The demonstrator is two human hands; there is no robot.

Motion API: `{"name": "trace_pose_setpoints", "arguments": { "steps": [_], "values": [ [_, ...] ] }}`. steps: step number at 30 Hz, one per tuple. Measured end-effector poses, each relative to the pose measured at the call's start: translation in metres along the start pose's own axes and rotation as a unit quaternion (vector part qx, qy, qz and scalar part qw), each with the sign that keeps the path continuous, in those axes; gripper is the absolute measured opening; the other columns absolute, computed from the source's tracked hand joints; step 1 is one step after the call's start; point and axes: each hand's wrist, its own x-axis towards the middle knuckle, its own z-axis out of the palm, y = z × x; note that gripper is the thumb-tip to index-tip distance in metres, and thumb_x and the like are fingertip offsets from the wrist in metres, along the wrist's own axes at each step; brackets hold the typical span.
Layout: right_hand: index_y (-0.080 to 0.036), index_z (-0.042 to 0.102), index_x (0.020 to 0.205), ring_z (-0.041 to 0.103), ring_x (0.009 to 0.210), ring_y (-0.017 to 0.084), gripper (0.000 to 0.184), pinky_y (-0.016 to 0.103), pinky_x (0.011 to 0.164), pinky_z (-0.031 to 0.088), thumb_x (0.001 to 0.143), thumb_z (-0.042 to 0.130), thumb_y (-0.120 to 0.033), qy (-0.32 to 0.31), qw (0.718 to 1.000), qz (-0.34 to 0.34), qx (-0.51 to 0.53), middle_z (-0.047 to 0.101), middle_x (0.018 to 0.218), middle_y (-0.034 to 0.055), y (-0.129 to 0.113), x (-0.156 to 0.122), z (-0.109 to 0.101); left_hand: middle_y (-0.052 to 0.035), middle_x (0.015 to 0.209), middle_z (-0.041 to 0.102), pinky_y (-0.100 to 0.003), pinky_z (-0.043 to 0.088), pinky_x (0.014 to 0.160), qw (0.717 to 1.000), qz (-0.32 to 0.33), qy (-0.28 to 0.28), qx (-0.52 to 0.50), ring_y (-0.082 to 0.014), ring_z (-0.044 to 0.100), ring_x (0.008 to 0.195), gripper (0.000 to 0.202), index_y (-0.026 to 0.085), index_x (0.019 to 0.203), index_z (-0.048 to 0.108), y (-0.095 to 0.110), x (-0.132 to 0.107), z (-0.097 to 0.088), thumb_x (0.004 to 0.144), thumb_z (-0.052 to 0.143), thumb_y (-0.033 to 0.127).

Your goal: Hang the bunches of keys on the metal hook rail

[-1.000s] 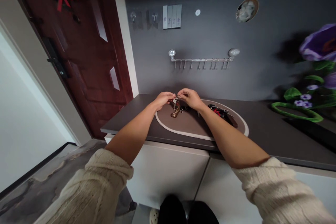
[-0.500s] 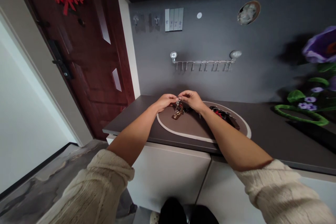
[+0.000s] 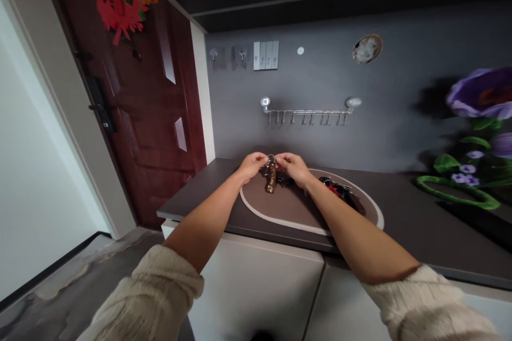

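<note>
Between my two hands hangs a bunch of keys (image 3: 266, 169) on a metal ring, with a brown key fob (image 3: 271, 181) dangling below it. My left hand (image 3: 253, 164) pinches the ring from the left, thumb and index finger together. From the right, my right hand (image 3: 294, 167) pinches the same ring with its fingertips. Both hands are over an oval brown mat (image 3: 260, 203) with a pale rim. Beside my right forearm a heap of dark and red items, apparently more keys (image 3: 338, 186), lies on the mat, partly hidden by the arm.
A clear rail with several hooks (image 3: 308, 112) is fixed to the grey wall above the counter (image 3: 404, 208). Two single hooks (image 3: 242, 55) and a switch panel (image 3: 266, 56) sit higher. Purple artificial flowers (image 3: 482, 93) stand at right; a dark red door (image 3: 156, 117) is at left.
The view has tilted up, so everything sits lower in the picture. The brown fob has swung from slanted to nearly upright, and the ring shows more clearly between my fingertips.
</note>
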Motion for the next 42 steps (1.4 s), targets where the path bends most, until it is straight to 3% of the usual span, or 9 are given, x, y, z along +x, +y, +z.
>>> {"name": "trace_pose_setpoints", "arguments": {
  "steps": [12, 17, 22, 31, 42],
  "values": [
    [-0.015, 0.059, 0.070, 0.052, 0.062, 0.010, 0.030, 0.023, 0.062, 0.041, 0.057, 0.064, -0.041, 0.066, 0.996, -0.035, -0.042, 0.059, 0.068, 0.0004, -0.008, -0.003, 0.007, -0.0028, 0.072, 0.060, -0.025, 0.040, 0.068, 0.985, 0.115, 0.087, 0.096, -0.0117, 0.052, 0.068, 0.018, 0.013, 0.074, 0.058, 0.014, -0.003, 0.010, 0.071, 0.052, 0.030],
    [-0.016, 0.058, 0.067, 0.050, 0.058, 0.009, 0.026, 0.024, 0.061, 0.041, 0.058, 0.063, -0.039, 0.078, 0.995, -0.049, -0.041, 0.058, 0.062, -0.0010, -0.015, -0.002, 0.011, -0.0042, 0.076, 0.061, -0.025, 0.040, 0.070, 0.981, 0.136, 0.095, 0.105, -0.0127, 0.054, 0.072, 0.020, 0.013, 0.075, 0.059, 0.017, -0.003, 0.010, 0.072, 0.050, 0.031],
    [-0.015, 0.054, 0.065, 0.049, 0.054, 0.009, 0.025, 0.023, 0.057, 0.041, 0.057, 0.063, -0.038, 0.077, 0.995, -0.061, -0.021, 0.055, 0.058, -0.0019, -0.026, 0.007, 0.014, -0.0047, 0.076, 0.061, -0.025, 0.040, 0.069, 0.964, 0.133, 0.160, 0.164, -0.0124, 0.053, 0.071, 0.029, 0.014, 0.080, 0.058, 0.013, 0.000, 0.006, 0.077, 0.042, 0.038],
    [-0.017, 0.050, 0.070, 0.052, 0.051, 0.008, 0.010, 0.022, 0.052, 0.044, 0.068, 0.054, -0.026, 0.152, 0.987, -0.038, 0.024, 0.056, 0.059, -0.0012, -0.051, 0.055, 0.024, -0.0053, 0.077, 0.061, -0.025, 0.038, 0.069, 0.927, 0.117, 0.181, 0.307, -0.0134, 0.052, 0.073, 0.028, 0.015, 0.077, 0.058, 0.003, -0.001, 0.000, 0.080, 0.037, 0.033],
    [-0.013, 0.060, 0.069, 0.056, 0.053, 0.010, 0.018, 0.018, 0.050, 0.041, 0.066, 0.053, -0.029, 0.312, 0.941, -0.051, -0.122, 0.061, 0.056, 0.0020, -0.038, 0.125, 0.026, -0.0049, 0.079, 0.061, -0.025, 0.037, 0.068, 0.906, 0.093, 0.172, 0.374, -0.0138, 0.053, 0.074, 0.022, 0.017, 0.076, 0.060, 0.003, -0.002, -0.004, 0.079, 0.039, 0.023]
  ]
}}
